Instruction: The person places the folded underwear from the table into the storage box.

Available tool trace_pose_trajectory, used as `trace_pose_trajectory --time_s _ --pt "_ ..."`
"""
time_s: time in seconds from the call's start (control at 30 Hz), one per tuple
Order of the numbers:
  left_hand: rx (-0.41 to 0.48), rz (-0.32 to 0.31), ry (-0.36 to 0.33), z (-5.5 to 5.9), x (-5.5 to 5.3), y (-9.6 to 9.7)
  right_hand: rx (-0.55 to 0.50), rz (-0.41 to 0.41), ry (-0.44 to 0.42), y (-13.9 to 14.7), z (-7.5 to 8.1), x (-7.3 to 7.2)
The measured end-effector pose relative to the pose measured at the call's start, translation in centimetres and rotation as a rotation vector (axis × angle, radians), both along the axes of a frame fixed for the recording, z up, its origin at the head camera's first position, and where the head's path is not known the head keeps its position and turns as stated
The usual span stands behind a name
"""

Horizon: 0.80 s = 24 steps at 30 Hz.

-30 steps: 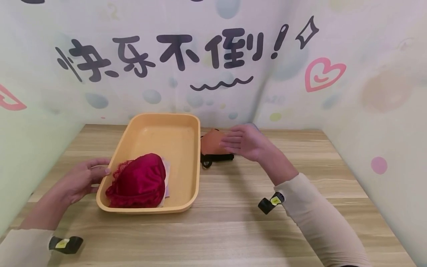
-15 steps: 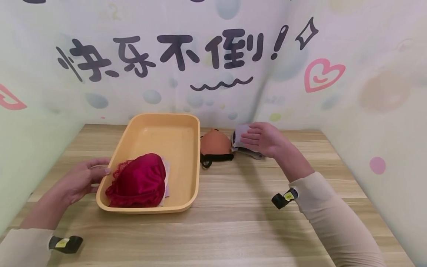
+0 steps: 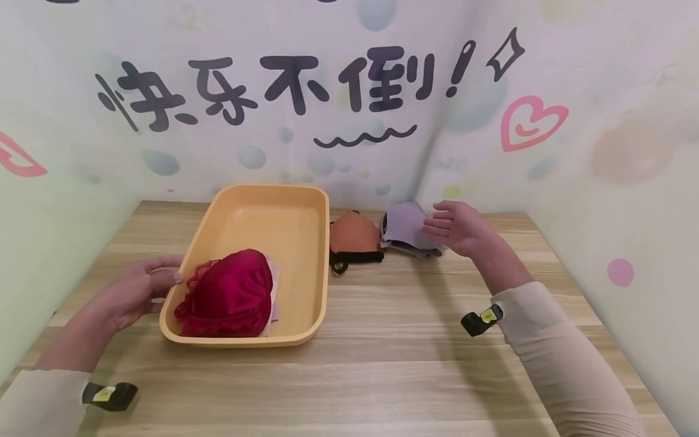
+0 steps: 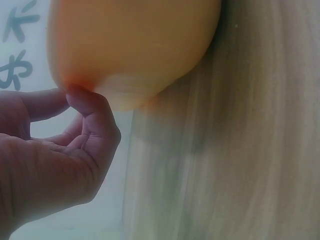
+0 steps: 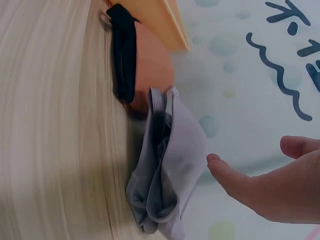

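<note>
My left hand grips the left rim of an orange plastic tray, and the left wrist view shows the thumb and finger pressed at the tray wall. A folded dark red satin bra with lace trim lies in the tray's near end, over a pale piece partly hidden beneath it. My right hand is held open beside a folded grey-lilac bra, its fingertips overlapping the bra in the head view. In the right wrist view the thumb stands apart from that grey bra.
Between the tray and the grey bra lies a folded orange bra with a black band. The wood-grain table meets a printed backdrop just behind these things, with side walls left and right.
My right hand has moved right, from over the orange bra to the right edge of the grey bra, uncovering both. The left hand and tray have stayed in place.
</note>
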<state>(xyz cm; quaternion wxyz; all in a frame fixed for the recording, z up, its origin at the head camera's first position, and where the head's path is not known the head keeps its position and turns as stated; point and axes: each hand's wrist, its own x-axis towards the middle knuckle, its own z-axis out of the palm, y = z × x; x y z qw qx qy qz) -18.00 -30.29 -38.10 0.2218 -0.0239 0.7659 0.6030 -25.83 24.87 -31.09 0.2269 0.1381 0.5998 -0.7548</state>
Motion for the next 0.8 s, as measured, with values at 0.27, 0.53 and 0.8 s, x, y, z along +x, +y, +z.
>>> trace_pose_trajectory --time_s 0.27,0.53,0.8 --pt "0.012 0.003 0.000 -0.2 -0.1 -0.1 0.055 -0.029 -0.001 1.9 -0.5 0.1" --pt "0.012 0.002 0.002 -0.4 -0.1 -0.2 0.096 -0.093 -0.054 3.4 -1.6 0.1" --pt "-0.002 -0.002 0.006 -0.4 -0.2 -0.2 0.102 -0.134 -0.070 4.4 -2.6 0.5"
